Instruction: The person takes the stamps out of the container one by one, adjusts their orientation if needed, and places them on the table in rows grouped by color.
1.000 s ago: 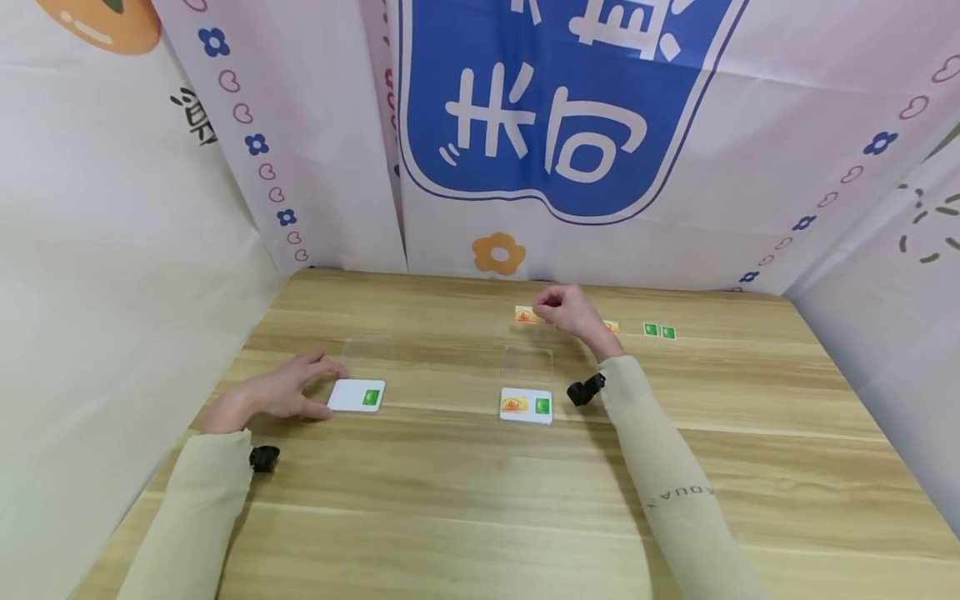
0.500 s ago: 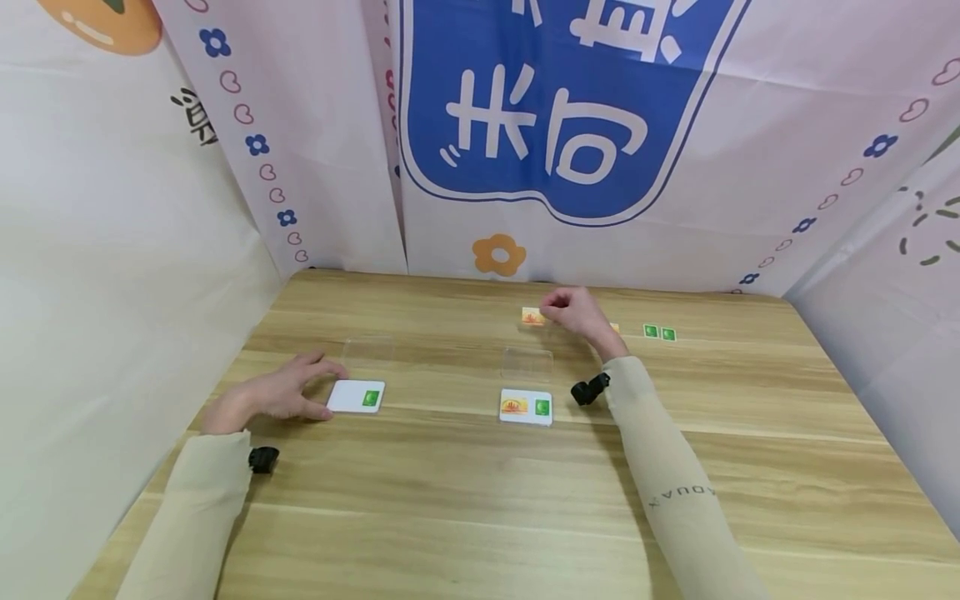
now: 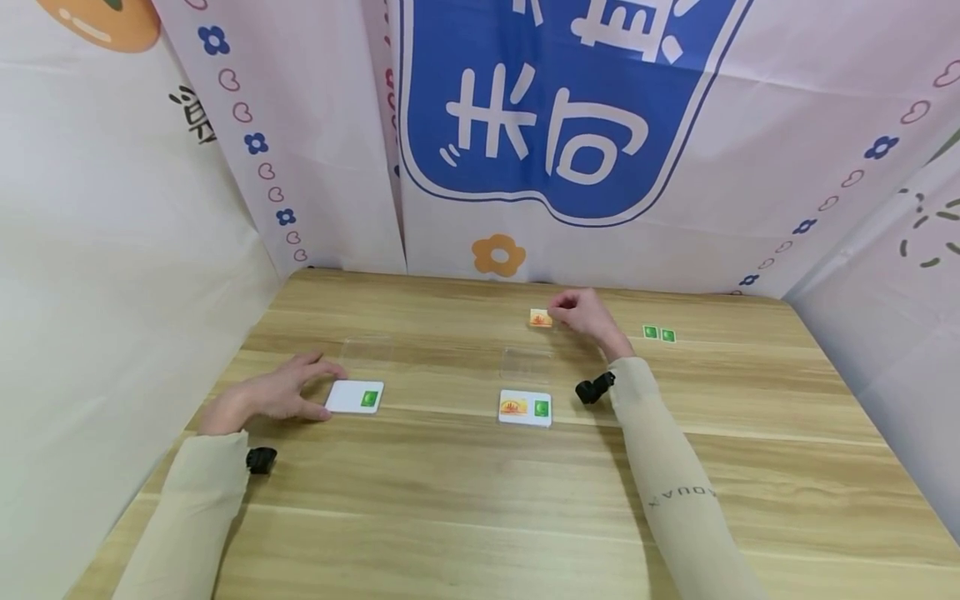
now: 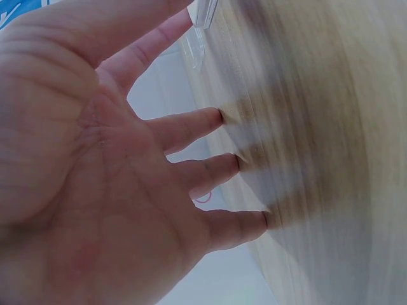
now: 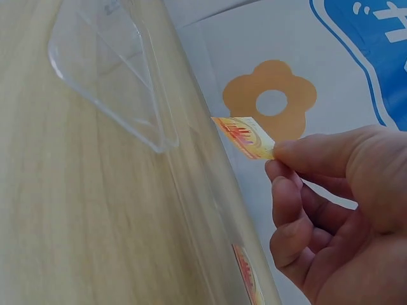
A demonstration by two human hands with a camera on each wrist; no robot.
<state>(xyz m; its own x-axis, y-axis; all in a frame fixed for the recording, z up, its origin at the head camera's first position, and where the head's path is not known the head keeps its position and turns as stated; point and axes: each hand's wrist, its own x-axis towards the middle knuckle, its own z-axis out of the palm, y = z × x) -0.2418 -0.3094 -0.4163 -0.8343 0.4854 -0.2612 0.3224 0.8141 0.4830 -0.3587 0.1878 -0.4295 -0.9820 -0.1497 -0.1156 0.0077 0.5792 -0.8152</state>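
Between thumb and forefinger, my right hand (image 3: 588, 317) pinches a small orange printed sticker (image 5: 245, 138) by its edge, above the table's back. Another orange sticker (image 5: 248, 276) lies below, hidden behind the hand in the head view. My left hand (image 3: 281, 392) stays at the left end of a white flat case (image 3: 347, 395), thumb and forefinger touching near its corners. In the left wrist view the other fingertips rest on the table. A green sticker (image 3: 369, 399) is on that case. The middle case (image 3: 529, 408) bears an orange and a green sticker.
Behind each case stands a clear plastic lid (image 3: 527, 364), the left lid (image 3: 367, 351) being fainter. Two green stickers (image 3: 659, 333) lie at the back right of the wooden table (image 3: 480, 508). Fabric walls (image 3: 337, 167) enclose its back and sides.
The right hand has moved slightly right with the pinched orange sticker, covering the other orange sticker in the head view. The left hand keeps its place by the case.
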